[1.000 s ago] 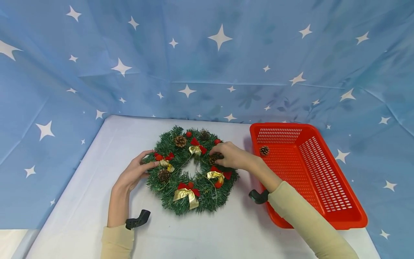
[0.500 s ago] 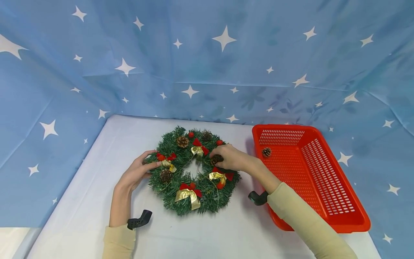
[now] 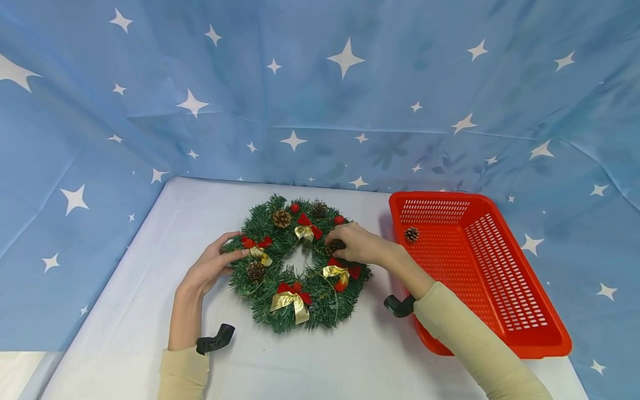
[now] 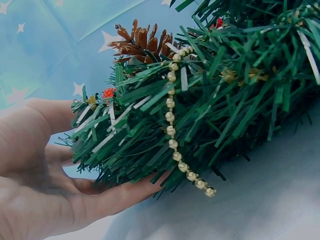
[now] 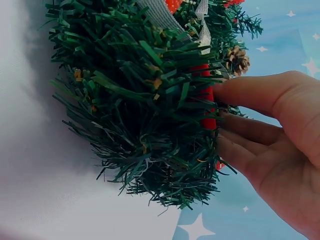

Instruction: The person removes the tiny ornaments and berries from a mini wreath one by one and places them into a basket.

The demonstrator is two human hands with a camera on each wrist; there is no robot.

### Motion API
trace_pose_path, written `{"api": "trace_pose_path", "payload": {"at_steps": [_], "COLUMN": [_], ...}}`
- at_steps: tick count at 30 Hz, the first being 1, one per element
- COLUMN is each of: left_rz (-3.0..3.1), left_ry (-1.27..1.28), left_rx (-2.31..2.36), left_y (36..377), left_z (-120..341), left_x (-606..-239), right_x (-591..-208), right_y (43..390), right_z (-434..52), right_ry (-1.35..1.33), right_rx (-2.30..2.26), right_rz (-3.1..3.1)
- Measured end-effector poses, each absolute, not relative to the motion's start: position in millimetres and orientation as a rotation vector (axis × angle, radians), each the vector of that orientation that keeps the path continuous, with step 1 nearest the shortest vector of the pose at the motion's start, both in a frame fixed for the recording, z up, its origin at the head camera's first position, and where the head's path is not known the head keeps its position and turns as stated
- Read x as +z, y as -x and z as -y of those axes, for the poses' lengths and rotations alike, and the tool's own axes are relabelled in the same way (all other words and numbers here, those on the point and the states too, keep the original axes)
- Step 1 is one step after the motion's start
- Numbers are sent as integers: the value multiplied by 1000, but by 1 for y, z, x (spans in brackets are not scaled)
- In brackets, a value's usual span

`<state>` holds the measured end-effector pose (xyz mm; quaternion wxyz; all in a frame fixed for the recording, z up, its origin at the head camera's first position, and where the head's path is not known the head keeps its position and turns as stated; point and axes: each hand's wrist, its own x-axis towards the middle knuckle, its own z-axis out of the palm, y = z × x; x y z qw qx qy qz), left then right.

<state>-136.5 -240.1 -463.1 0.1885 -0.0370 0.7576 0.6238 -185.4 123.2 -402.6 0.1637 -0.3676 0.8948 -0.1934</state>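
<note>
A green tinsel Christmas wreath (image 3: 270, 300) lies flat on the white table, dressed with red-and-gold bows, red balls and pine cones. My left hand (image 3: 207, 266) grips its left edge, thumb above; in the left wrist view, fingers (image 4: 120, 197) reach under the branches. On the wreath's right side, my right hand (image 3: 362, 244) pinches a dark pine cone (image 3: 335, 245) against the greenery. The right wrist view shows my right hand (image 5: 287, 125) from the side; branches and a red strip (image 5: 207, 97) hide that cone and the fingertips there. A gold bead string (image 4: 171, 117) hangs down beside my left hand.
To the right stands a red plastic basket (image 3: 520, 266) with perforated walls, and one loose pine cone (image 3: 411, 234) lies inside near its left wall. A blue curtain (image 3: 310, 78) with white stars rises behind the white table (image 3: 310, 366).
The head view has shifted slightly, carrying the whole scene a little across the frame. Both hands stay at the same places on the wreath, the right one still on the pine cone.
</note>
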Motion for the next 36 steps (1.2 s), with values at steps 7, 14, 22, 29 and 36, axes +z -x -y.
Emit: {"api": "trace_pose_path", "payload": {"at_steps": [7,14,22,29,36], "left_rz": [-2117,-2113,-2115,-2124,-2120], "left_ry": [96,98,92,111,105], "left_rx": [1758,1767,1766,1760,1761], "left_y": [137,138,137,138,138], "left_z": [240,239,240,241,241], "left_x": [-464,-464,-463,-464,-463], "right_x": [-398,-396,-390,-383,-374], "right_y": [182,181,179,177,175], "right_z": [-129,-133,-137,-140,-145], "right_ry": [1080,1076,1081,1059,1031], "right_rx": [-567,-608,-684,-707,-742], "right_rz": [-2555,-2572,-2593,-2602,-2606]}}
